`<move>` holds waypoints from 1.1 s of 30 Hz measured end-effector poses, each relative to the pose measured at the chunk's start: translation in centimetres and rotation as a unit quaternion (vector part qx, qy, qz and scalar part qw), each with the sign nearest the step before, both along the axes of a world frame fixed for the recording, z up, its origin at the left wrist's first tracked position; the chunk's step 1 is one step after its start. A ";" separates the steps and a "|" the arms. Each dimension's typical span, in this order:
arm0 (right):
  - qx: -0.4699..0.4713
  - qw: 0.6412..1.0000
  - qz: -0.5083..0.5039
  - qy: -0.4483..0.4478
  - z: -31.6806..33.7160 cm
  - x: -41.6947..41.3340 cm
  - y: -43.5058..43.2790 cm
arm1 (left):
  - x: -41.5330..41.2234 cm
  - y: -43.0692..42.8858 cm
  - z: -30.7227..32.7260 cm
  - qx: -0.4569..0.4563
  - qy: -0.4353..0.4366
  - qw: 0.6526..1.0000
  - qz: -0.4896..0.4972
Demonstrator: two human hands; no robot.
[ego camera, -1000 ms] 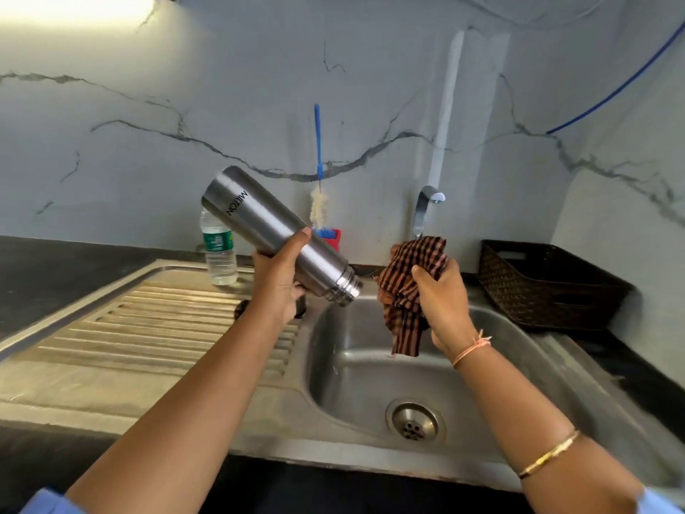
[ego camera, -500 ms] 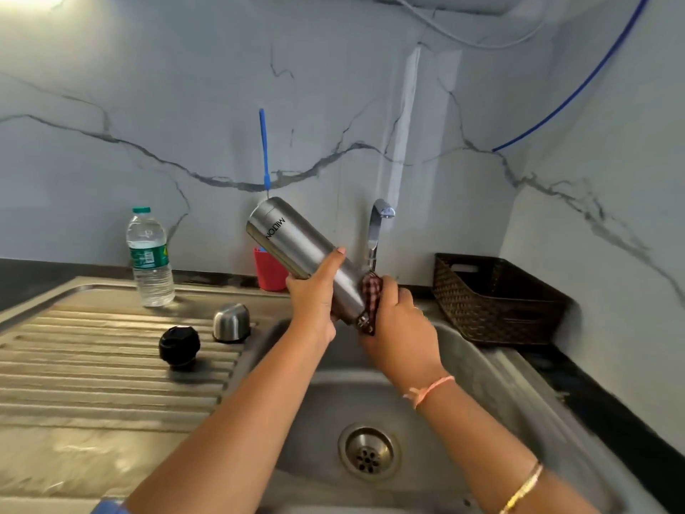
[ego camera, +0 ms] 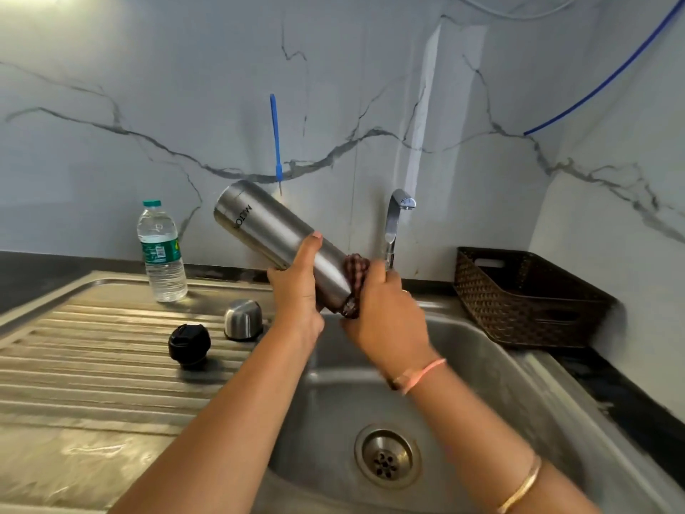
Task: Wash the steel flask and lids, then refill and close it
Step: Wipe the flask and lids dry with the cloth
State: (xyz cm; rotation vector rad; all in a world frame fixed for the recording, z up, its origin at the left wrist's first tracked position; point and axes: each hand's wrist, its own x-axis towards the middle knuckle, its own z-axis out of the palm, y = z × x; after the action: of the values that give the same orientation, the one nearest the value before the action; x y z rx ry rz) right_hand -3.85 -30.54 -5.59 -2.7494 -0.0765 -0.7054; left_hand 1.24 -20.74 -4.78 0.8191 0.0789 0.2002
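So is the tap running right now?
Apparently off: no stream shows below the tap spout, though the right hand hides the space just under it.

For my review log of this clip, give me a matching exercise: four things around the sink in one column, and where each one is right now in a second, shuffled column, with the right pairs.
Things:
1. steel flask
2. black lid
3. checked cloth
4. plastic water bottle

Places:
A. standing upright at the back of the draining board
B. held tilted over the sink basin in the left hand
C. lying on the ribbed draining board beside the steel cap
D. pressed against the flask's lower end by the right hand

Pairs: 1-B, 2-C, 3-D, 4-A
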 end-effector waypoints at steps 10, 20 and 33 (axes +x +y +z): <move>0.591 0.700 0.368 0.163 2.4 0.3 -4.2 | 0.4 1.4 0.7 -0.028 -0.050 0.998 0.022; -0.071 0.979 -0.003 -0.189 -1.2 -0.5 1.9 | -0.3 0.7 0.2 -0.042 0.019 0.999 -0.006; 0.332 0.905 0.209 0.161 1.7 -0.1 -2.0 | -1.0 1.1 0.1 -0.005 -0.057 0.993 -0.101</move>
State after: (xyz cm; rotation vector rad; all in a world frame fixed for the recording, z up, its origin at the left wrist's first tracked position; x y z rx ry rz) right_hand -3.99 -32.53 -3.93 -2.0485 -0.2851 -0.1098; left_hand 0.24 -19.64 -4.64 0.7991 -0.1095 0.0548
